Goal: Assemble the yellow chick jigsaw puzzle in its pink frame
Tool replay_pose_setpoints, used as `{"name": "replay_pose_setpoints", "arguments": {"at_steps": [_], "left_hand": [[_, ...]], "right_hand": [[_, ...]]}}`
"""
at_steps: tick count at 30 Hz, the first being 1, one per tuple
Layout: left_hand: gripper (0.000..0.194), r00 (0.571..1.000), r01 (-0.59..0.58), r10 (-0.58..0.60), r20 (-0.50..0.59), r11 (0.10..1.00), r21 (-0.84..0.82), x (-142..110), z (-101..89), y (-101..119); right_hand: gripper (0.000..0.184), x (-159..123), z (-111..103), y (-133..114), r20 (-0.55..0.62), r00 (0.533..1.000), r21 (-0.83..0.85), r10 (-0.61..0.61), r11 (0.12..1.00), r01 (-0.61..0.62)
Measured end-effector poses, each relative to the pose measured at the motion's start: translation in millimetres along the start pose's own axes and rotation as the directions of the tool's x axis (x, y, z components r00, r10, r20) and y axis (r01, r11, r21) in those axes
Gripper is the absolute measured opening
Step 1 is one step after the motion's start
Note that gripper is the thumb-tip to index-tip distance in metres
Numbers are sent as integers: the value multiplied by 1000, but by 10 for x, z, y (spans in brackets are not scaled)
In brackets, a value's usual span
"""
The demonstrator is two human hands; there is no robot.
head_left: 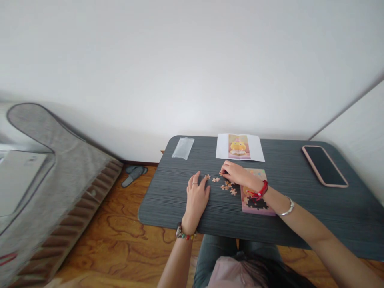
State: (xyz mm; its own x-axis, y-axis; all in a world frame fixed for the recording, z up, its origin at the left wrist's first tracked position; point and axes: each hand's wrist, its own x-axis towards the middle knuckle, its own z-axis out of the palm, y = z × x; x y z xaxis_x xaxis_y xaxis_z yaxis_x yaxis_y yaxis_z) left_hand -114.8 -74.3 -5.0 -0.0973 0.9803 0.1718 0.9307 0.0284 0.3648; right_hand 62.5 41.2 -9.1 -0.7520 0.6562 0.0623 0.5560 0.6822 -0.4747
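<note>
white sheet (239,147) beyond right hand (235,173), forearm (277,200) across puzzle (255,202), phone (325,166) farther right

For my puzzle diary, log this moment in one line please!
left hand: by pieces | right hand: at a piece | puzzle: gap showing | phone: right side

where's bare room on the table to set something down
Bare tabletop lies between the printed sheet and phone, and left of the left hand, nearer than the plastic sleeve. Around the right hand, loose puzzle pieces and the puzzle board crowd it.
</note>
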Motion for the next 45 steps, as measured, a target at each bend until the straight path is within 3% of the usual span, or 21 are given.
{"name": "replay_pose_setpoints", "arguments": {"at_steps": [7, 13, 21, 24, 29, 33, 35, 37, 41, 45], "left_hand": [[32, 999, -31, 31, -8, 1000, -3, 20, 21, 47], [31, 998, -61, 61, -28, 998, 1, 15, 39, 75], [28, 997, -74, 74, -17, 997, -2, -9, 100, 116], [27, 997, -74, 74, -4, 997, 2, -8, 111, 150], [31, 1000, -7, 8, -28, 999, 36, -6, 68, 105], [30, 995, 62, -56, -84, 995, 74, 7, 27, -59], [29, 994, 76, -68, -87, 994, 85, 24, 12, -125], [28, 995, 80, -73, -73, 993, 85, 47, -1, -149], [26, 997, 55, -52, -56, 997, 52, 83, -10, -82], [27, 998, -26, 25, -56, 1000, -14, 77, 8, 46]], "right_hand": [[24, -52, -35, 29, -20, 1000, -13, -18, 1000, 18], [2, 55, -77, 56, 37, 999, 12, -36, 999, 36], [9, -13, -83, 1, 3, 1000, 118, 16, 993, -16], [21, 3, -92, 2, -6, 998, 85, -69, 994, 69], [4, 100, -151, 4, 124, 980, 15, -156, 988, 155], [4, 91, -199, -30, 114, 990, 37, -84, 996, 81], [2, 41, -218, -49, 106, 994, 115, -25, 993, 12], [11, -37, -246, -64, 88, 995, 241, 42, 968, -62], [13, -274, -337, -78, -39, 991, 355, 128, 929, -106], [13, -602, -402, -51, -52, 966, 546, 251, 818, -183]]}}
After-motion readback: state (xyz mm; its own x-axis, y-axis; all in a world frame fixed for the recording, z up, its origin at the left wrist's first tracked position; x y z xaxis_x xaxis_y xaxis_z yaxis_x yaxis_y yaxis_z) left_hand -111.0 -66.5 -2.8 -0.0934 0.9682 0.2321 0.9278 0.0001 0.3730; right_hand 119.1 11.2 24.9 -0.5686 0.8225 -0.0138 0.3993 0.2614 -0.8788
